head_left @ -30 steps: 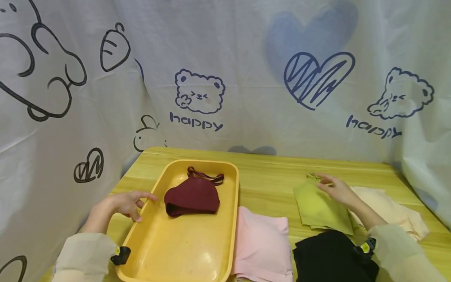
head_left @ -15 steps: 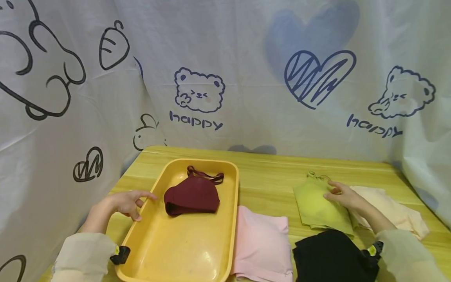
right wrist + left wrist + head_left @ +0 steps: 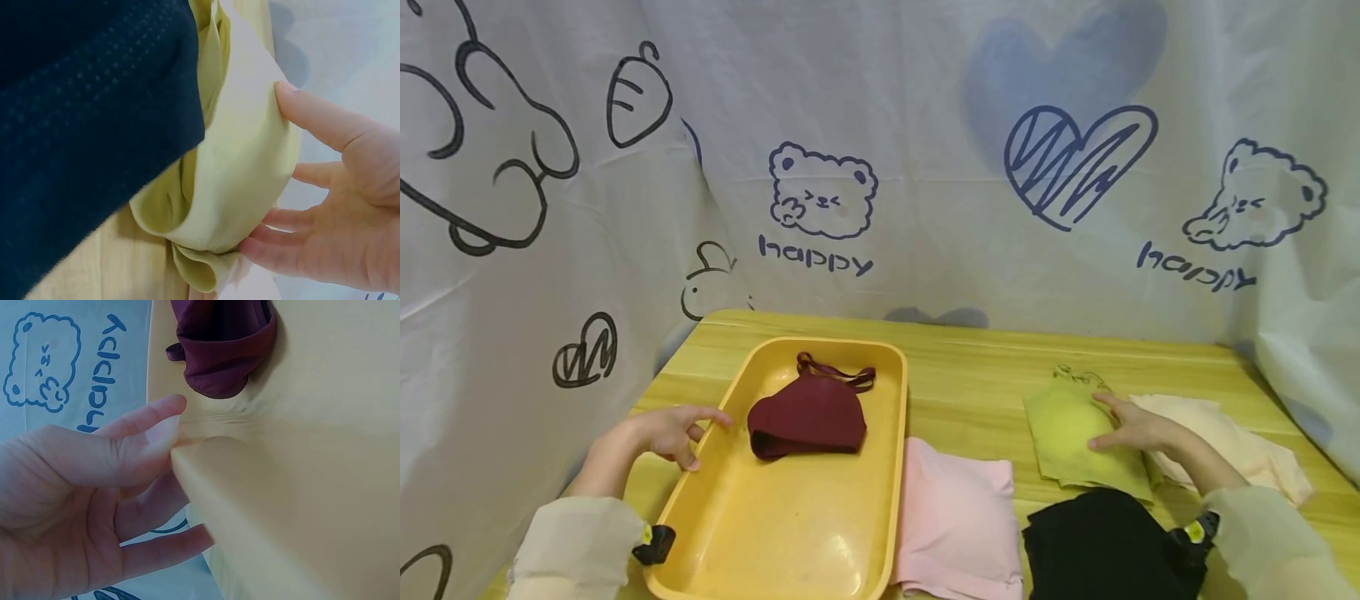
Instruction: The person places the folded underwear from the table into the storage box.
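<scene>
My left hand [image 3: 662, 433] holds the left rim of a yellow plastic tray [image 3: 790, 533]. In the left wrist view the thumb lies at the rim, with other fingertips along its outer side. Inside the tray, towards the back, lies a folded maroon bra [image 3: 812, 417] with its straps pointing away. My right hand [image 3: 1138, 429] is over a folded lime-green bra [image 3: 1071, 425], thumb and index finger spread apart. In the right wrist view the fingertips are right at that bra's edge, the fingers loosely extended.
A folded pink bra [image 3: 958, 517] lies against the tray's right side. A folded black garment [image 3: 1105, 546] sits in front of the lime-green bra, and a cream one [image 3: 1232, 442] behind my right wrist. White printed curtains [image 3: 925, 250] border the wooden table [image 3: 970, 375].
My right hand has drawn back from the lime-green bra's straps towards its right side, and its thumb and index finger have spread. The left hand stays at the tray rim.
</scene>
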Motion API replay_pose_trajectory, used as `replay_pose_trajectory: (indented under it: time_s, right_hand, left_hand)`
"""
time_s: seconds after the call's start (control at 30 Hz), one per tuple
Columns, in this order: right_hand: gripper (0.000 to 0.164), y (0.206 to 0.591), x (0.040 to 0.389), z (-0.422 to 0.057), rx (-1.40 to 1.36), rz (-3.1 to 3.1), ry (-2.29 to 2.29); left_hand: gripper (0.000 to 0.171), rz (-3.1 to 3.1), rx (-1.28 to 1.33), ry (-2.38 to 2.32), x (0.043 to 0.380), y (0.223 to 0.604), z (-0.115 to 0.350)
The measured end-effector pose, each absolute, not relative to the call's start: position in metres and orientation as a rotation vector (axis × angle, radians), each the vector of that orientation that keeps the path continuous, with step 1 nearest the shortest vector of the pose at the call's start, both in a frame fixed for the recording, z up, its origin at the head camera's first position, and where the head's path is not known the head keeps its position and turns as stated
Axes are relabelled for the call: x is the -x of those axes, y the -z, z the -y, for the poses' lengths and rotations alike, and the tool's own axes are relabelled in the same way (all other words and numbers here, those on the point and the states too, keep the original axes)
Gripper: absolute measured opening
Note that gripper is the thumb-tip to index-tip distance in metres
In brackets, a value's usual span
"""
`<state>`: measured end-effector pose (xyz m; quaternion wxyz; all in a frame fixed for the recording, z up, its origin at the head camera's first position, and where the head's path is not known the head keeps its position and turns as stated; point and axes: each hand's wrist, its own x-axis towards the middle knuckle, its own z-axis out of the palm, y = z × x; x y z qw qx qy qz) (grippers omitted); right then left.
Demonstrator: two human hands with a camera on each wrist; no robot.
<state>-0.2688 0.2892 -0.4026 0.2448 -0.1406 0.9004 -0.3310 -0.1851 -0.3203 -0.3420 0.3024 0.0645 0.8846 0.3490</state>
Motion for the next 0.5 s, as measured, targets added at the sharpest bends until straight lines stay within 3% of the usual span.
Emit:
replay_pose_trajectory:
  time_s: [0.5]
  right_hand:
    - [0.104, 0.4046, 0.2700, -0.2885, 0.386, -2.480, 0.860]
  left_hand:
    - [0.067, -2.349, -0.165, -0.937, 0.1839, 0.3422, 0.3197]
